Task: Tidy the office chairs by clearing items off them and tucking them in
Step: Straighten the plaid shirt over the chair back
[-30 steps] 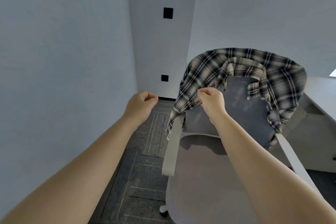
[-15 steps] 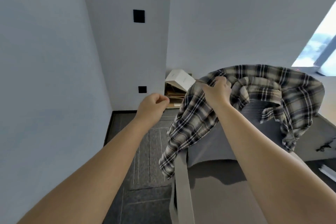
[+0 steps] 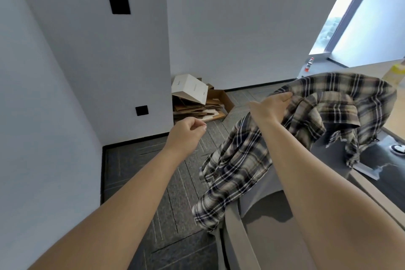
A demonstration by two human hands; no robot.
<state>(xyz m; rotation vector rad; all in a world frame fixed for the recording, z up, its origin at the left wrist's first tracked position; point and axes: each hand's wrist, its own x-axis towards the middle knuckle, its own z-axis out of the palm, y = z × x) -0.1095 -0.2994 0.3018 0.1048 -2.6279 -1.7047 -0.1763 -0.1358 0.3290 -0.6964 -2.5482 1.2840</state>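
Note:
A black-and-beige plaid shirt (image 3: 247, 160) is draped over the backrest of a grey office chair (image 3: 263, 215) at the lower right. My right hand (image 3: 270, 106) grips the shirt near its collar, at the top of the backrest. One shirt side hangs down over the chair's pale left armrest (image 3: 235, 234). My left hand (image 3: 186, 133) hovers to the left of the shirt, fingers curled into a loose fist with nothing in it. The chair's seat is mostly hidden by my right arm.
White walls close in on the left, with a corner column ahead. A pile of flattened cardboard and a white box (image 3: 192, 98) lies on the dark carpet by the wall. A desk (image 3: 392, 127) with a bottle (image 3: 308, 66) stands behind the chair, under a window.
My right hand moved from the shirt's front edge up to its collar and bunched the fabric. The view swung right, revealing cardboard, desk and window. My left hand stayed closed beside the shirt.

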